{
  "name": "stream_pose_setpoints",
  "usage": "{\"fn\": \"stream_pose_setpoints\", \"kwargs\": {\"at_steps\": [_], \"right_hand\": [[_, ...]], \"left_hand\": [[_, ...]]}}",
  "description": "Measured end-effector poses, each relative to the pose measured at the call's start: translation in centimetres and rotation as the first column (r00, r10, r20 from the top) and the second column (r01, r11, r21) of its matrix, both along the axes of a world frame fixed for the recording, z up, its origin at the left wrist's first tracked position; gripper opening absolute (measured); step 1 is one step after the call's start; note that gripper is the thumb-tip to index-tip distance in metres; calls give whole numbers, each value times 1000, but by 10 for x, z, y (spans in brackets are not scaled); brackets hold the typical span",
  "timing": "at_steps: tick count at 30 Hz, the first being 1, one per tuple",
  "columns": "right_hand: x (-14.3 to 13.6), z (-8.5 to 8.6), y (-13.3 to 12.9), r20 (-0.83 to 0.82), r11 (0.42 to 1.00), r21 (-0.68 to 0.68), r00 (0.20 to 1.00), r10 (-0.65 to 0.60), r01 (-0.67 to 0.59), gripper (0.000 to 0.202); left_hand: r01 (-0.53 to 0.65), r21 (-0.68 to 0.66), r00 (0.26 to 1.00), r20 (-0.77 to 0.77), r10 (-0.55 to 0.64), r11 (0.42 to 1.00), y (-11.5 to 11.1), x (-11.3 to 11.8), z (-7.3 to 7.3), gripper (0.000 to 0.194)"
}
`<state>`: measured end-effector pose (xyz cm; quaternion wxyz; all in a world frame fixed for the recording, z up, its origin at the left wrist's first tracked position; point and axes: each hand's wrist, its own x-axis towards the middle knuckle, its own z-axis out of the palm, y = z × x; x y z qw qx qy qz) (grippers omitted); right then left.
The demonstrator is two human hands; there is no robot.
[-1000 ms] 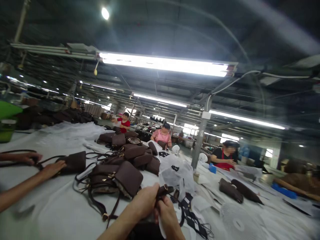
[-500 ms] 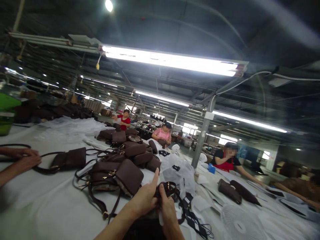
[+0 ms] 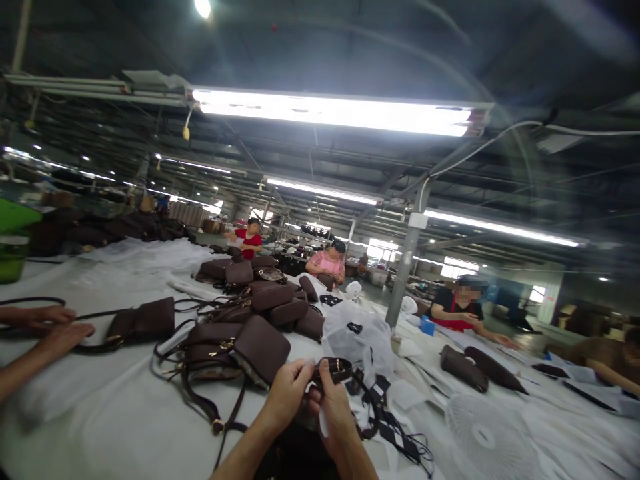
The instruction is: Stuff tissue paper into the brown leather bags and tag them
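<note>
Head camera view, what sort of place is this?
Probably a bag factory or workshop: similar brown bags lie heaped on a big white-covered table, several people are around it, and tube lights hang overhead.

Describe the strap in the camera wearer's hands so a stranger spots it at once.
Find the white-covered table and its pile of brown bags. Just right of its near end, the left hand and right hand meet on a dark strap. It bends into a loop with gold-coloured metal, held by these hands, unlike the straps lying by the pile.
</note>
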<state>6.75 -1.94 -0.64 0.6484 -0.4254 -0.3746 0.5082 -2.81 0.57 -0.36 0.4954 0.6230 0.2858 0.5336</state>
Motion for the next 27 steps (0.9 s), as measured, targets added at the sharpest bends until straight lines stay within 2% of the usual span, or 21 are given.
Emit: {"fn": "stream_pose_setpoints", "kwargs": {"at_steps": [2,4,7,10,12,15,18,20,23,25,27], "right_hand": [[4,2,-7,72,999,10,996,52,-53,52],[9,2,-15,199,997,9,977,72,-76,56],[17,0,-29,442,1000,21,897,-19,11,52],[23,-1,-42,600,991,106,790,-129,81,35],[28,1,-46,627,991,120,770,-120,57,31],[39,5,-43,548,996,64,832,-92,67,43],[48,8,-35,462,996,6,883,-78,85,50],[48,7,-34,520,997,66,852,-69,40,43],[44,3,-43,672,952,286,730,-120,-107,22],[42,1,-51,743,905,344,662,-98,-252,30],[41,2,-58,787,878,329,614,-51,-349,41]], "left_hand": [[-123,106,987,-95,133,987,1,-1,3,37],[-192,164,967,-135,214,968,1,-2,6,35],[-228,155,959,-135,249,961,0,-2,9,34],[-192,84,973,-111,201,978,-1,-2,10,36],[-134,-24,990,-53,133,991,0,-2,9,40],[-78,-156,996,26,83,985,2,-4,6,47],[-57,-189,996,58,69,980,3,-4,5,50],[-38,-203,994,88,57,978,3,-3,5,51],[-23,-213,993,109,47,977,4,-2,5,51],[-25,-208,994,103,48,978,4,-2,4,50],[-32,-197,994,94,51,980,4,-2,3,49]]}}
